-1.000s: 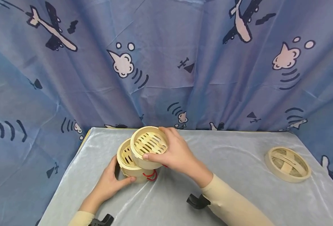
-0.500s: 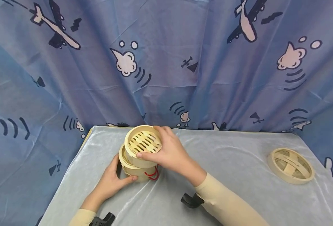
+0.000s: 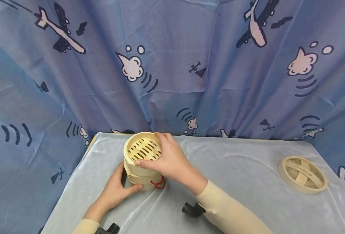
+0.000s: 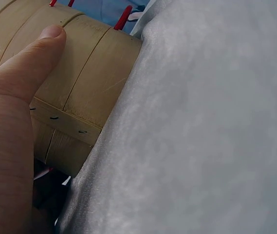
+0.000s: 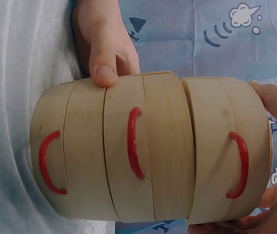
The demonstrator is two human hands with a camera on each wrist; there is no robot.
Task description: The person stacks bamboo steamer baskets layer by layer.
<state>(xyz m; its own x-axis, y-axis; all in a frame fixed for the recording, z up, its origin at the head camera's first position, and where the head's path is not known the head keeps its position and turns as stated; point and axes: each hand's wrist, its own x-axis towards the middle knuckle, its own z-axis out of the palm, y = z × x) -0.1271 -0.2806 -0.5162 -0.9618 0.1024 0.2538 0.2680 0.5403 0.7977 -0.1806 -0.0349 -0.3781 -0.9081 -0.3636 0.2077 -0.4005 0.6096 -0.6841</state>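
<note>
A stack of round bamboo steamer baskets stands at the left of the table. My right hand (image 3: 172, 159) grips the top basket (image 3: 144, 150) by its rim, thumb at the front, slatted base showing inside. That basket sits over the middle basket (image 5: 170, 146), slightly offset, a thin dark seam between them in the right wrist view. Below is the bottom basket (image 5: 87, 156), on the cloth. Red loop handles (image 5: 134, 143) stick out from their sides. My left hand (image 3: 114, 190) holds the lower baskets from the left, its thumb (image 4: 50, 39) on the bamboo wall.
A round woven bamboo lid (image 3: 302, 175) lies at the table's right. A silvery grey cloth (image 3: 234, 182) covers the table. Behind its far edge hangs a blue curtain (image 3: 166, 65) printed with airplanes and clouds.
My right hand has moved left and brought the top basket from an overlapping, off-centre position to nearly in line over the lower ones. My left hand has kept its hold.
</note>
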